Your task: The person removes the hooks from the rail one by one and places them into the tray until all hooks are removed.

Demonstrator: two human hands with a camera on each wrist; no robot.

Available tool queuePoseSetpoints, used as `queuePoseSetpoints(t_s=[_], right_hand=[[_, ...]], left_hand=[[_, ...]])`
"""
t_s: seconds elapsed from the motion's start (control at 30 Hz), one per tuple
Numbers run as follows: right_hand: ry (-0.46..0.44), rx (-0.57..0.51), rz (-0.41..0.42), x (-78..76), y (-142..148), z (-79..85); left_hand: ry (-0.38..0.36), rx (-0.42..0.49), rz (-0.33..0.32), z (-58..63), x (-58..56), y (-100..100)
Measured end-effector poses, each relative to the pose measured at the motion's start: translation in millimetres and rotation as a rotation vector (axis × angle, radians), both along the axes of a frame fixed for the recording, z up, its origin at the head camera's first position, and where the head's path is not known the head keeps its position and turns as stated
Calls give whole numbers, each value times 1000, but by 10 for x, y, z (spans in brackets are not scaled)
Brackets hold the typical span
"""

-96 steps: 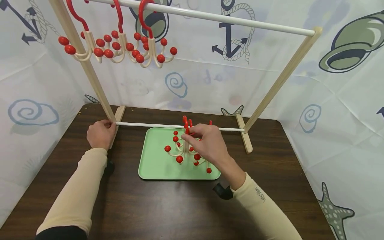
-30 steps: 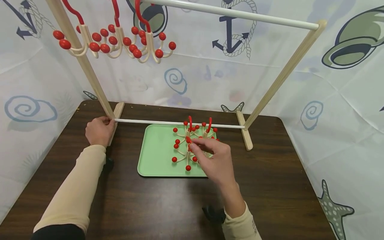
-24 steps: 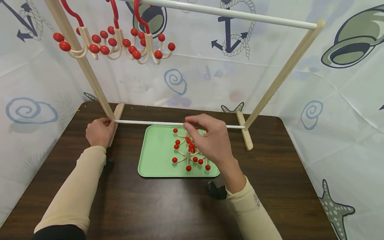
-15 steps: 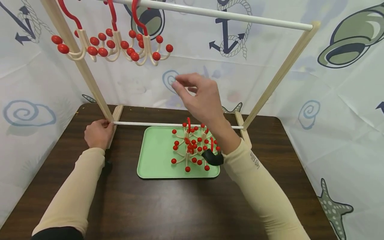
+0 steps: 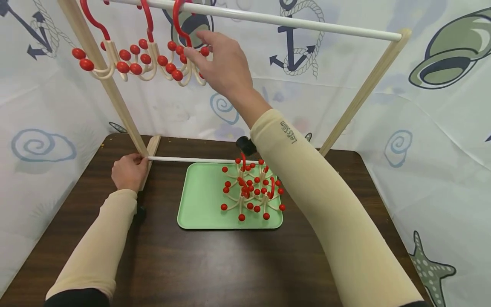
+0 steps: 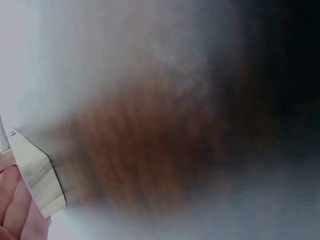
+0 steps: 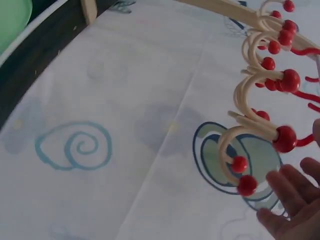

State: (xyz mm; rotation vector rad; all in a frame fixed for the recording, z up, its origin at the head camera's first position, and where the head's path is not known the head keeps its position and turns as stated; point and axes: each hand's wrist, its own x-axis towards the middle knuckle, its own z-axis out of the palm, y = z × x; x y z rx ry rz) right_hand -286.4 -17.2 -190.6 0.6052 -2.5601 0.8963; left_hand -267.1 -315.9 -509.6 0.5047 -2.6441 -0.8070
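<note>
Three hook hangers with red hooks and pale prongs tipped in red balls hang from the upper white bar (image 5: 287,24): one far left (image 5: 111,51), one in the middle (image 5: 153,51), one rightmost (image 5: 175,20). My right hand (image 5: 227,64) is beside the rightmost hanger, overlapping some of its balls. In the right wrist view its fingers (image 7: 292,195) are spread, nothing between them. My left hand (image 5: 129,171) grips the wooden foot (image 5: 153,146) of the rack's left post; in the left wrist view its curled fingers (image 6: 17,210) sit against pale wood (image 6: 37,172).
On the dark table (image 5: 184,268), a green tray (image 5: 199,213) bears several more such hangers (image 5: 241,198) bunched on its right side. The lower white bar (image 5: 184,159) crosses behind it. A slanted wooden post (image 5: 364,94) stands at right, a printed curtain (image 5: 337,123) behind.
My right hand, which pinched and adjusted a hanger on the tray, has let go and risen up and left to the rightmost hanging one. My left hand keeps its place.
</note>
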Motion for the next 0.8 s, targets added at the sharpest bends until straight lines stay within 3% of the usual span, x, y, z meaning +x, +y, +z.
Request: queuePoseSetpoints(t_s=[0.3, 0.57, 0.8], right_hand=[[60, 75, -29, -52, -196, 145], [160, 164, -58, -83, -198, 218], [207, 127, -62, -77, -77, 275]], left_hand=[[6, 3, 1, -34, -46, 17], [-4, 9, 4, 15, -28, -2], [-11, 11, 1, -3, 11, -1]])
